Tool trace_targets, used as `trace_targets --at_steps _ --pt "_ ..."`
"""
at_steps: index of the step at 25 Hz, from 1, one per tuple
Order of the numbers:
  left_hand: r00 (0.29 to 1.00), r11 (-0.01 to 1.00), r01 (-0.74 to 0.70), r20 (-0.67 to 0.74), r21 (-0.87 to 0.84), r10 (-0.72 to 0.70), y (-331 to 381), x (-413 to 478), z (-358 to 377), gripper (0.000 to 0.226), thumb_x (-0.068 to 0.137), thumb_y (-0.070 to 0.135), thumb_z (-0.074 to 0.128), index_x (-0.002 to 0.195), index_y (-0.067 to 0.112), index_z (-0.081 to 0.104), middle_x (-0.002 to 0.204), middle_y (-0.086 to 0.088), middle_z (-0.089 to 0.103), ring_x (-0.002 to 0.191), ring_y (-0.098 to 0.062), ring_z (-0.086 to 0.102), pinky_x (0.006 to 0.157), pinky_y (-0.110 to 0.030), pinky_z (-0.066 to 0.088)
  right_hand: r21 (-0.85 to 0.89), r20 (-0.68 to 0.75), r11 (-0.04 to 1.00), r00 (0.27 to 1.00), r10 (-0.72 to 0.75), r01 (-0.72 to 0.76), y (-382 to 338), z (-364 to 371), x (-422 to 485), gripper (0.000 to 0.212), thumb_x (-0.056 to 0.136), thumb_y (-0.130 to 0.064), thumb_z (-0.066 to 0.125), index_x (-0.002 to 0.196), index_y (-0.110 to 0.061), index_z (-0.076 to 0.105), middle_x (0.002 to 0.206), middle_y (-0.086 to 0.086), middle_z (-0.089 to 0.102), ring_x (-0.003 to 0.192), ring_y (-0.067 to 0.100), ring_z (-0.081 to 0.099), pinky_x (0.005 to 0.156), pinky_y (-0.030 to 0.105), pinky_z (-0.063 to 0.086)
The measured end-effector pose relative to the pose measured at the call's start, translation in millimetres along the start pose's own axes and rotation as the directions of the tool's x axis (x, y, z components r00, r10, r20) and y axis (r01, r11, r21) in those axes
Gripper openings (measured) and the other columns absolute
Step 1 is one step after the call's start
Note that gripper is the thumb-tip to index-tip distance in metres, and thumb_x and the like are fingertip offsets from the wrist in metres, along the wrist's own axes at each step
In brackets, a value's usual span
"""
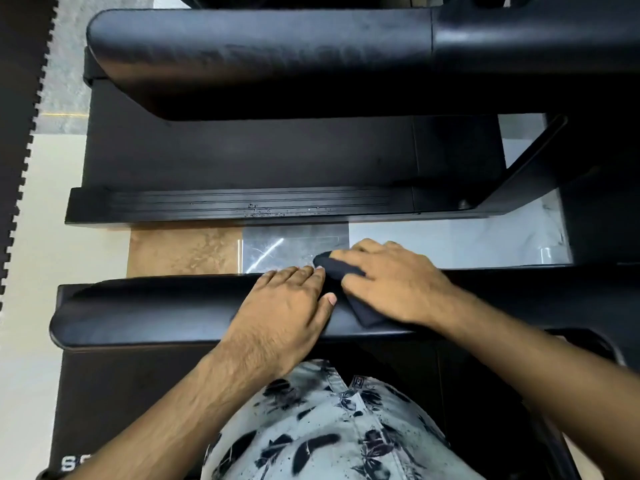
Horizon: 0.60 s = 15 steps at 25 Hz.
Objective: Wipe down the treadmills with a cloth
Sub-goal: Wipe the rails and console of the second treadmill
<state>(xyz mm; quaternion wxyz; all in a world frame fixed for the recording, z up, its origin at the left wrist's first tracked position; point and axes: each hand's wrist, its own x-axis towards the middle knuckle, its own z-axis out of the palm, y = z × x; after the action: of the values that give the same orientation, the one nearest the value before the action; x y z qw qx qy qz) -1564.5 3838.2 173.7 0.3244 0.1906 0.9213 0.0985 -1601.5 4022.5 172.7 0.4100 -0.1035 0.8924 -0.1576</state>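
A black padded handrail point(156, 313) of the near treadmill runs left to right across the lower middle. My left hand point(287, 306) lies flat on top of it, fingers straight and reaching over the far edge. My right hand point(391, 285) presses a dark cloth point(337, 268) onto the rail just to the right, fingers spread over the cloth. A corner of the cloth point(370, 318) shows under my right palm. A second treadmill's handrail point(259, 60) lies across the top, with its black deck point(242, 157) and ribbed side rail point(225, 202) below it.
Small water drops sit on the ribbed side rail point(273, 211). Tiled floor point(187, 251) shows between the two machines. A toothed black floor mat point(17, 133) edges the left side. A black upright strut point(526, 164) slants at the right. My patterned shirt point(329, 427) fills the bottom.
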Motion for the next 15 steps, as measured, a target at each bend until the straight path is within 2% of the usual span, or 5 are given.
trace_targets --at_steps 3,7,10,11,15 --pt "0.999 0.999 -0.042 0.012 -0.007 0.042 5 4 -2 0.059 0.102 0.05 0.019 0.153 0.02 0.024 0.158 0.0 0.029 0.146 -0.015 0.024 0.121 -0.034 0.014 0.022 0.175 0.972 0.958 0.227 -0.235 25 -25 18 0.022 0.082 -0.037 0.043 0.073 -0.031 0.062 0.097 0.01 0.069 0.093 0.029 0.065 0.079 0.042 0.048" --pt "0.997 0.997 -0.079 0.021 -0.012 0.079 11 14 2 0.06 0.102 0.049 0.019 0.153 0.019 0.023 0.158 -0.001 0.029 0.146 -0.016 0.025 0.121 -0.035 0.016 -0.001 -0.035 0.991 0.991 0.13 -0.13 19 0 -5 0.04 0.086 -0.053 0.03 0.118 -0.053 0.054 0.13 -0.008 0.059 0.118 0.023 0.055 0.095 0.041 0.044" --pt "0.994 0.994 -0.105 0.04 -0.032 0.106 14 20 6 0.062 0.101 0.052 0.018 0.153 0.018 0.024 0.158 -0.001 0.03 0.146 -0.015 0.025 0.12 -0.037 0.019 0.028 0.095 0.939 0.936 0.338 -0.342 44 -21 2 0.025 0.083 -0.048 0.04 0.075 -0.036 0.061 0.101 -0.003 0.068 0.098 0.023 0.063 0.079 0.038 0.046" --pt "0.993 0.994 -0.108 0.049 -0.035 0.11 16 19 6 0.063 0.1 0.052 0.018 0.153 0.018 0.024 0.158 -0.001 0.03 0.146 -0.015 0.025 0.12 -0.037 0.019 0.015 0.097 0.926 0.922 0.375 -0.378 50 -22 3 0.025 0.082 -0.045 0.041 0.072 -0.03 0.058 0.096 -0.002 0.067 0.097 0.024 0.063 0.078 0.038 0.045" --pt "0.987 0.985 -0.161 0.012 -0.053 0.162 24 33 4 0.06 0.102 0.05 0.022 0.151 0.016 0.028 0.156 -0.003 0.035 0.144 -0.016 0.03 0.119 -0.033 0.021 -0.02 -0.009 0.984 0.984 0.176 -0.176 47 -6 -13 0.036 0.09 -0.05 0.036 0.122 -0.051 0.051 0.129 -0.008 0.057 0.115 0.024 0.054 0.096 0.043 0.044"
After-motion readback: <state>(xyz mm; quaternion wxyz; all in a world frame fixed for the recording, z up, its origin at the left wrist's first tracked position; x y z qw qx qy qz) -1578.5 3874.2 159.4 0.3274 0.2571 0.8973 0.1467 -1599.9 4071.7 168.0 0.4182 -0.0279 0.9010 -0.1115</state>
